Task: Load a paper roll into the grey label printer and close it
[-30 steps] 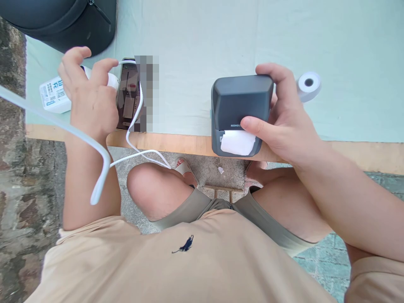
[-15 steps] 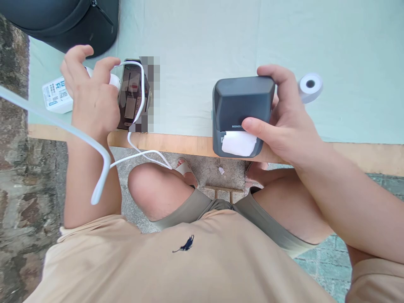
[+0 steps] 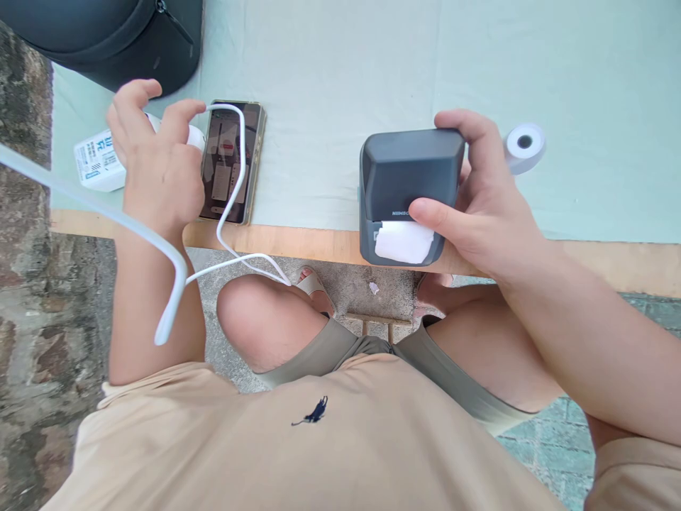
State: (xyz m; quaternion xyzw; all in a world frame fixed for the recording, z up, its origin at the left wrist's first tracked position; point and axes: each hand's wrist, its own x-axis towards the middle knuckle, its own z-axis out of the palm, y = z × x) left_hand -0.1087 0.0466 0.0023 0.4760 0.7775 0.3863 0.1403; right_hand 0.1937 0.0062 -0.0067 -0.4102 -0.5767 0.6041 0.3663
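My right hand [image 3: 476, 206] grips a dark grey label printer [image 3: 407, 181] at the table's front edge, fingers on its far side and thumb on its front. A white label [image 3: 403, 242] sticks out of the printer's slot under my thumb. My left hand [image 3: 154, 167] hovers beside a smartphone [image 3: 231, 162] that lies screen up, fingers curled near a white cable [image 3: 234, 167] crossing the phone. Under that hand lies a white power bank [image 3: 98, 160].
A small white label roll [image 3: 524, 145] lies right of the printer. A dark bag [image 3: 117, 35] sits at the back left. The table has a pale green cloth [image 3: 345, 71] and a wooden front edge [image 3: 298, 241]. My knees are below it.
Almost nothing has moved. The view has shifted slightly, and my left hand's fingers have stayed curled by the phone and cable.
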